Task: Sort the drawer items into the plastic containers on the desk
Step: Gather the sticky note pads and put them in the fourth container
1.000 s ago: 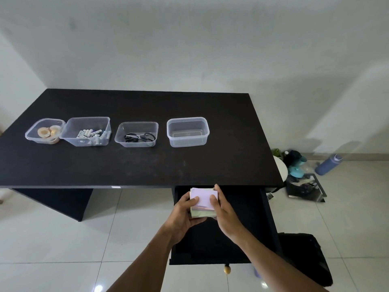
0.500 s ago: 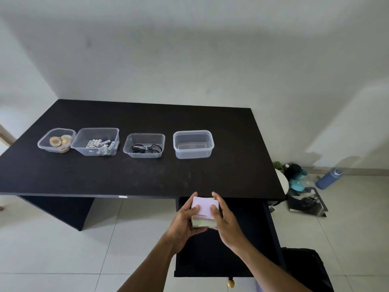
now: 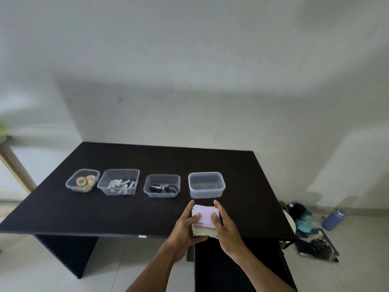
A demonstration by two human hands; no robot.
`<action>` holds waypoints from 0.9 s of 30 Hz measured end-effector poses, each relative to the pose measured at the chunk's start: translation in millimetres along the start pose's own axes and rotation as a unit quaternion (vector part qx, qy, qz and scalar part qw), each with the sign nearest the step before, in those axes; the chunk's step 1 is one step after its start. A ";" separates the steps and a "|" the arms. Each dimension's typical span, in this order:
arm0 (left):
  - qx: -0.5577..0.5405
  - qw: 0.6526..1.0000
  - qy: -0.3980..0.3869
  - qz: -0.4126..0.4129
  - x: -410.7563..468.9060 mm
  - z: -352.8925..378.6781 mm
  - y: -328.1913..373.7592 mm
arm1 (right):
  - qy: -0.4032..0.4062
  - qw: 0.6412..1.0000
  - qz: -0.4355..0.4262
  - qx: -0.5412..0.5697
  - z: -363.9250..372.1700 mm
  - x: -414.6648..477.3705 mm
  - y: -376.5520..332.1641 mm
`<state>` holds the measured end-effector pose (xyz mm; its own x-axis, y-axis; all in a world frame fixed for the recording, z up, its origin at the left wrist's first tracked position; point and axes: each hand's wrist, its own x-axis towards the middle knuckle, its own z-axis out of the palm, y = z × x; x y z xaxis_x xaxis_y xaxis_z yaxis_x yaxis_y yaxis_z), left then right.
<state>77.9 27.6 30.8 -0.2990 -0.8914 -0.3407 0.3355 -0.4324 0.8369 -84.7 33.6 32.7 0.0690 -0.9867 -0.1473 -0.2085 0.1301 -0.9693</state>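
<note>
Nearest me, below the front edge of the desk [image 3: 105, 216], the dark open drawer [image 3: 231, 268] sat under my forearms. Above it I held a stack of paper note pads [image 3: 205, 214], lilac sheet on top and greenish ones beneath, between both hands. My left hand [image 3: 184, 228] curled round its left side and my right hand [image 3: 226, 227] round its right, each thumb pressing down on the top sheet and the fingers closed along the edges. The stack hung over the near part of the desk, and I could not tell whether its underside touched the surface. Straight ahead of it, a little farther back on the desk and apart from my fingertips, stood the empty clear container [image 3: 207, 192], its long side turned across my line of reach. The stack's faces lay roughly square to it, so I judged that a short push forward and a lift over the near rim would do, with neither hand clearly the closer. Off to the left in the same row stood the tub of scissors [image 3: 163, 175], then the tub of batteries [image 3: 122, 170], then the tub of tape rolls [image 3: 71, 183].
</note>
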 end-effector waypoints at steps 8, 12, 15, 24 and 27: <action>0.032 0.999 -0.026 0.027 54.4 -4.2 42.0 | 0.020 1.000 -0.019 -0.002 -11.3 56.6 -32.9; 0.037 0.999 -0.005 -0.002 100.8 -3.2 46.7 | 0.027 0.999 -0.012 -0.025 -27.5 100.1 -28.8; 0.047 0.999 -0.001 -0.014 139.2 0.8 51.9 | 0.025 0.999 -0.007 -0.033 -42.6 137.9 -21.4; 0.088 0.995 0.050 0.010 233.8 4.1 61.2 | -0.031 0.997 0.031 -0.068 -74.6 241.0 -11.5; 0.104 0.993 0.058 -0.002 255.7 -4.1 60.5 | -0.036 0.996 0.043 -0.070 -74.2 263.6 -5.0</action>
<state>25.4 -227.0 -7.5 -0.1916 -0.9046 -0.3807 0.1384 -0.4089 0.9020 -137.9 -234.4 13.4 0.1128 -0.9623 -0.2475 -0.3502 0.1946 -0.9162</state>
